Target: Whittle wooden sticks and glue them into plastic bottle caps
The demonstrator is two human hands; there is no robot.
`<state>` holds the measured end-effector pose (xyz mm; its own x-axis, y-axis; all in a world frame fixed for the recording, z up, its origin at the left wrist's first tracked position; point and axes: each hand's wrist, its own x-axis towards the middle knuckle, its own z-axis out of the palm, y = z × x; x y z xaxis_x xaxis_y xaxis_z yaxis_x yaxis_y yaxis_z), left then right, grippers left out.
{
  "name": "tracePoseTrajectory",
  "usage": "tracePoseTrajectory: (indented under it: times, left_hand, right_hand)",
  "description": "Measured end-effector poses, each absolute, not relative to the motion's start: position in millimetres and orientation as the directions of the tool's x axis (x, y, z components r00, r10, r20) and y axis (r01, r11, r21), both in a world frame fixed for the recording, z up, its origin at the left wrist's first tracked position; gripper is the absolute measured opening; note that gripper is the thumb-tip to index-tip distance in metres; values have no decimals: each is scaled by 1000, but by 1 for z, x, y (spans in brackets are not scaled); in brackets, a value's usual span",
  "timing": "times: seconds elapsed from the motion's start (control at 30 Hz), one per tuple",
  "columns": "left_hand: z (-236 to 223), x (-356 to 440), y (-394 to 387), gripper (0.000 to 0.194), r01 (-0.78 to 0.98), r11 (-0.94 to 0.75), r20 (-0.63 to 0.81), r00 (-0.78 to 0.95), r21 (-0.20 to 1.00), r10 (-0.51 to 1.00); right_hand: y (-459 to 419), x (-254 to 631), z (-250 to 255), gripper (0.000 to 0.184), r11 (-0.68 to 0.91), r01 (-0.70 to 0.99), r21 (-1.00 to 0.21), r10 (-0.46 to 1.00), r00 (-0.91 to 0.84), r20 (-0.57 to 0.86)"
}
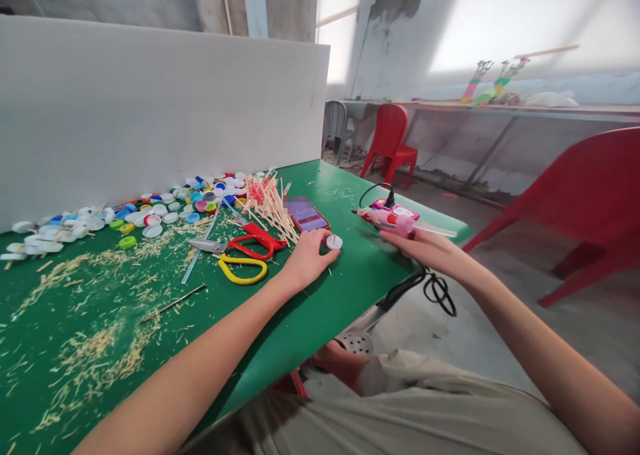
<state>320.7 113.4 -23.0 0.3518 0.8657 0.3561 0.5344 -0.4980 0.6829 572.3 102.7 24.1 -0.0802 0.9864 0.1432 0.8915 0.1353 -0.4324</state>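
Near the table's right part, my left hand [309, 258] pinches a white bottle cap [336, 243] between thumb and fingers. A short bit of wooden stick shows at the cap. My right hand [419, 243] is closed on a pink glue gun [399, 224], its dark tip pointing left. A clear glue stick [440, 230] juts from the gun's back end. Just beyond my left hand lies a phone [309, 216] with its screen lit. Red-handled scissors [253, 241] with one yellow handle loop rest left of that hand.
Wooden sticks [273, 205] and many coloured bottle caps [200, 201] lie along a white board [165, 101]. Wood shavings [95, 348] and a thin metal rod [175, 303] are on the green table [280, 348]. A black cable [440, 295] hangs off its right edge, near a red chair [575, 201].
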Motion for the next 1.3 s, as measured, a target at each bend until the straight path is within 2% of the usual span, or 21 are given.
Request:
tracePoseTrajectory:
  times: [0.1,0.2,0.4,0.63,0.97,1.3]
  left_hand:
    - [-24,321,114,21,524,-491,352,347,696,869]
    - [-24,321,114,20,515,-481,347,339,710,875]
    - [-26,320,117,20,503,-467,340,328,727,882]
    - [-25,320,116,19,511,-468,338,330,721,881]
    - [-23,321,113,18,524,-474,337,339,708,878]
    - [-19,320,111,23,562,-469,326,341,682,882]
  right_hand:
    - [96,575,30,49,2,815,-579,998,-36,-47]
    - [88,572,37,45,35,756,-654,993,-102,-65]
    - [80,568,45,47,48,707,-706,969,-206,-140]
    - [73,562,50,48,72,697,-713,944,-278,-177]
    - [70,554,50,45,37,710,-704,940,-264,-217]
    - [74,555,47,64,31,748,-663,935,-256,-244]
